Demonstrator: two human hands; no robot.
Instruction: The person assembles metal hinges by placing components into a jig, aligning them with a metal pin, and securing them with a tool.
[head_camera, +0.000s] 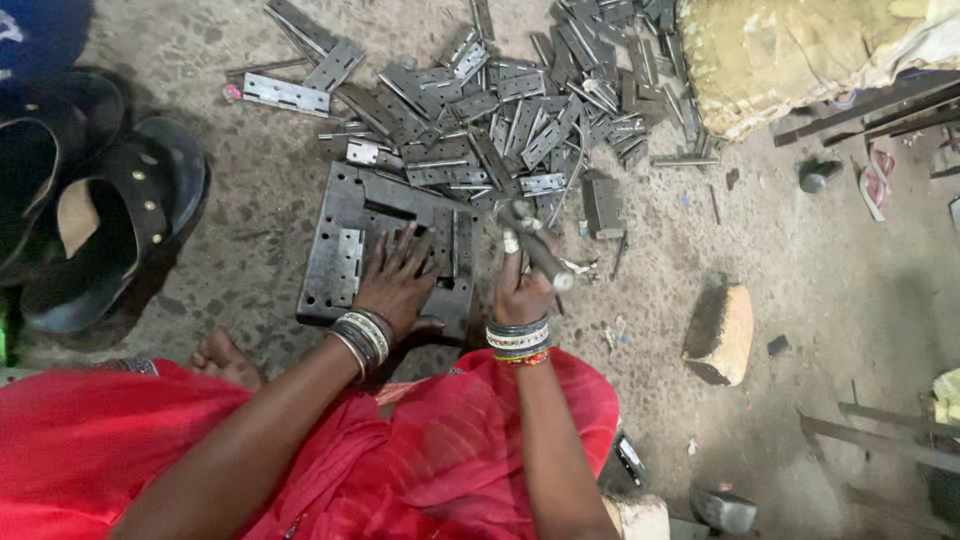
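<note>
— Looking down at the floor (830, 290), what is each hand doing?

— Left hand (395, 280) lies flat, fingers spread, on a dark steel plate (340, 205) with holes and cut-outs. Its grip is released: the palm presses down and holds nothing. A light metal hinge (348, 262) sits in the plate just to the left of those fingers.

— And the other one?

— Right hand (522, 285) has its grip clenched around the handle of a hammer (535, 250), which is blurred. The hammer head is up by the plate's far right corner, at the edge of the heap.

— Where is the plate?

— Flat on the concrete floor, right in front of the person's knees, which are covered in red cloth (440, 460). Both wrists carry stacks of bangles (517, 338).

— What surrounds it?

— A big pile of hinges (500, 110) lies just beyond the plate, touching its far edge and spreading away towards the top. One longer pale hinge leaf (286, 94) lies apart at the upper left. To the left stand black sandals (110, 215). To the right, well apart from the plate, there is a wooden block (722, 335) with a dark end, and a yellowish sack (790, 55) in the upper right corner. A bare foot (225, 358) shows beside the left forearm.
</note>
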